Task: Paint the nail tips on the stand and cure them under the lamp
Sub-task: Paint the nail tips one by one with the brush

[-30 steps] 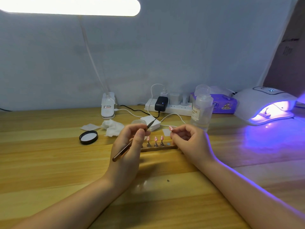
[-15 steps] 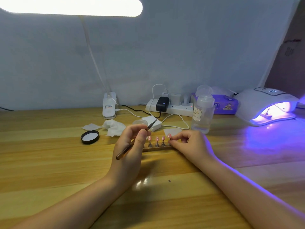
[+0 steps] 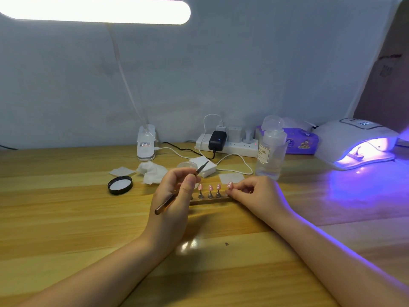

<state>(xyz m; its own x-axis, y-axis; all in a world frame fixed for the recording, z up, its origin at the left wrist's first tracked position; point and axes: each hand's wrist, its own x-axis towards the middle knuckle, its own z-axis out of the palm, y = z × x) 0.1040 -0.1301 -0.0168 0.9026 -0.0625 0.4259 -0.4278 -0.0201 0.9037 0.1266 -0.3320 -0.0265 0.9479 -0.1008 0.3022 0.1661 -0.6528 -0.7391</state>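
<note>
Pinching the thin brush [image 3: 177,191] in curled fingers, the left hand [image 3: 171,204] holds it tilted above the wooden table [image 3: 66,229]. Right beside it, the right hand [image 3: 257,196] pinches the last pink nail tip [image 3: 230,185] on the stand [image 3: 210,199]. Far right, the white lamp [image 3: 354,142] glows purple near a clear bottle [image 3: 271,149].

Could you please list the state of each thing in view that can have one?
curing lamp: lit
desk lamp: on
bottle: upright, capped
left hand: holds brush
right hand: pinches rightmost nail tip
stand: on table
</note>
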